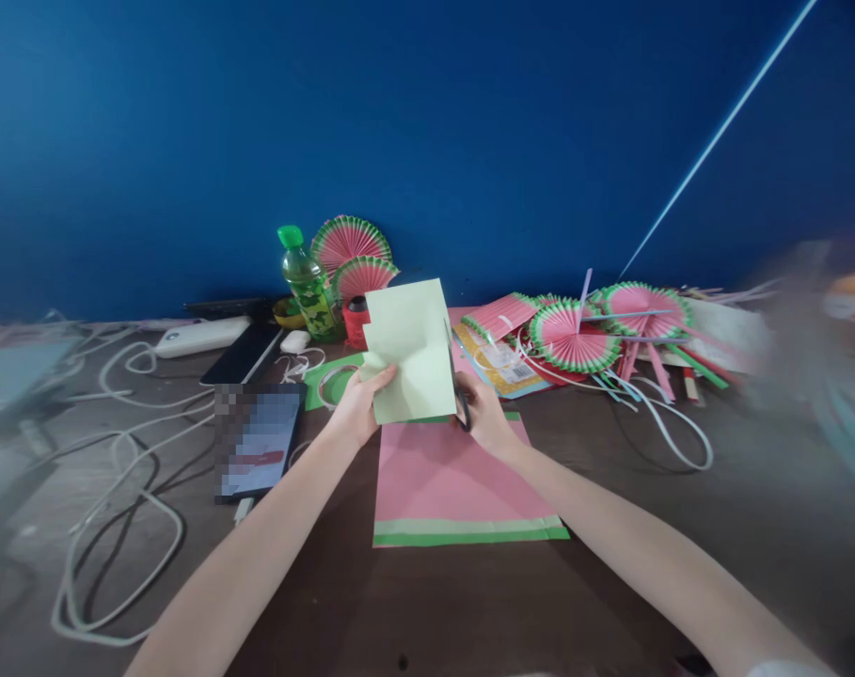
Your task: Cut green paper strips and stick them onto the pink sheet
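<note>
My left hand [360,406] pinches the lower left edge of a pale green sheet of paper [409,348] and holds it upright above the table. My right hand [483,414] is closed on a pair of dark-handled scissors [458,390], whose blades run up along the sheet's right edge. Under both hands lies a pink sheet [455,484] with white and green bands along its near edge.
Several pink-and-green watermelon paper fans [575,334] and paper strips pile up at the right. More fans [349,246], a green bottle [308,287] and a red item stand by the blue wall. A phone [258,442], a power bank [201,336] and white cables [123,489] lie left.
</note>
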Action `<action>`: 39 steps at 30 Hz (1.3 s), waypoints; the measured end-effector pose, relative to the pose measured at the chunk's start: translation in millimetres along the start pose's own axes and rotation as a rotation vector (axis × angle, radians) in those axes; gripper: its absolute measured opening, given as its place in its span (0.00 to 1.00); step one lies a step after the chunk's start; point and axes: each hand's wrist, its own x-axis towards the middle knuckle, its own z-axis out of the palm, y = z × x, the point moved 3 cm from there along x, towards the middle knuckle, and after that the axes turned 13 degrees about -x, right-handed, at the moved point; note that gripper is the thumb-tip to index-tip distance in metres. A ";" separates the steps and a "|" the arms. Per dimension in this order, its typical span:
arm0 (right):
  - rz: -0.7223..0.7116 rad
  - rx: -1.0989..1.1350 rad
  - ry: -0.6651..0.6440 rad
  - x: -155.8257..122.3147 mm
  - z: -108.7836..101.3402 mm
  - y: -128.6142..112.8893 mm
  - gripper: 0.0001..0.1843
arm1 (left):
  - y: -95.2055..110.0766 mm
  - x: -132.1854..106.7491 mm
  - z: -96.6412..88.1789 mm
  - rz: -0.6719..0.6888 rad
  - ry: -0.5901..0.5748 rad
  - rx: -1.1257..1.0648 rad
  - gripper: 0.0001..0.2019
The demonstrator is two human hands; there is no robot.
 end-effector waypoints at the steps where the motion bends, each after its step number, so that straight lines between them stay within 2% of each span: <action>1: -0.002 -0.009 0.003 -0.2 -0.2 -0.2 0.03 | 0.0 -0.5 0.4 0.004 0.002 0.000 0.08; 11: 0.003 0.019 0.026 0.5 0.4 0.5 0.04 | -2.7 1.8 -3.2 -0.003 -0.005 0.011 0.09; 16: -0.044 0.020 0.068 2.5 -2.6 -2.6 0.07 | -2.1 2.6 -3.5 -0.007 -0.039 0.048 0.09; 20: -0.002 0.075 0.052 4.0 -3.9 -0.4 0.10 | -1.8 0.6 -2.0 -0.012 -0.080 0.074 0.10; 25: -0.058 -0.012 0.100 5.8 -6.8 -0.2 0.14 | -3.6 1.6 -3.4 -0.029 -0.082 0.081 0.11; 33: -0.120 -0.195 0.166 6.0 -10.2 -0.1 0.13 | -5.3 0.8 -3.1 -0.052 -0.055 0.085 0.11; 39: -0.120 -0.091 0.133 5.5 -8.2 -1.2 0.09 | -7.1 -0.3 -2.2 -0.060 -0.062 0.097 0.12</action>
